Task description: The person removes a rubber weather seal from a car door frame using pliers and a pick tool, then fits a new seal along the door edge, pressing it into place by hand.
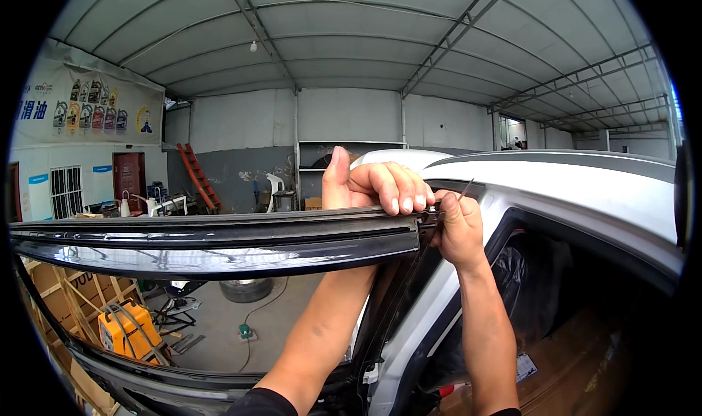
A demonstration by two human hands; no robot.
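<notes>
A black car door window frame point(329, 240) with glossy trim runs across the view from the left, ending near the white car body. My left forearm passes behind this frame through the window opening. My left hand point(376, 187) is curled over its top edge, fingers bent down toward me and thumb pointing up. At the frame's right end, my right hand point(461, 226) is closed in a pinch, its fingertips close to the left ones. A thin dark pointed piece point(468, 187) sticks up from the right hand; its other end is hidden. A small metallic bit point(432, 209) shows between the hands.
The white car roof point(585, 189) and open door aperture point(512, 229) lie to the right. Beyond the door stand a yellow machine point(131, 332), a wheel point(245, 290), and a red ladder point(197, 176) against the wall. Shelving point(314, 169) is at the back.
</notes>
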